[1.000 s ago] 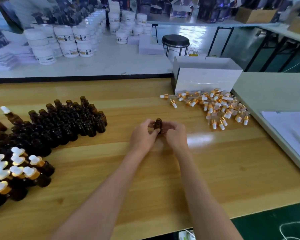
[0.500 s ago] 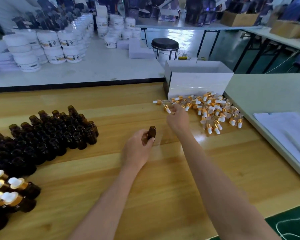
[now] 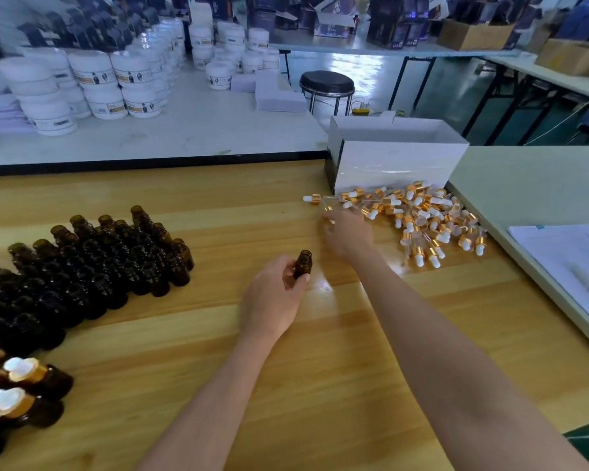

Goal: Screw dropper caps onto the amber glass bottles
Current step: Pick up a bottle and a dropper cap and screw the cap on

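My left hand [image 3: 272,297] grips a small open amber bottle [image 3: 302,264] upright, just above the wooden table [image 3: 320,368]. My right hand [image 3: 349,234] reaches to the left edge of the pile of gold-and-white dropper caps [image 3: 425,220]. Its curled fingertips pinch one dropper cap [image 3: 327,209], which is blurred and partly hidden by the fingers. Several uncapped amber bottles [image 3: 99,266] stand clustered at the left. Capped bottles [image 3: 24,372] lie at the lower left edge.
An open white box [image 3: 395,164] stands right behind the cap pile. One stray cap [image 3: 312,198] lies left of the pile. Papers [image 3: 572,260] lie on the pale side table at right. White jars [image 3: 92,83] fill the far bench.
A second ago both hands were together on the bottle. My right hand left it and moved up and right to the cap pile, then closed its fingers on a cap. The left hand kept the bottle.
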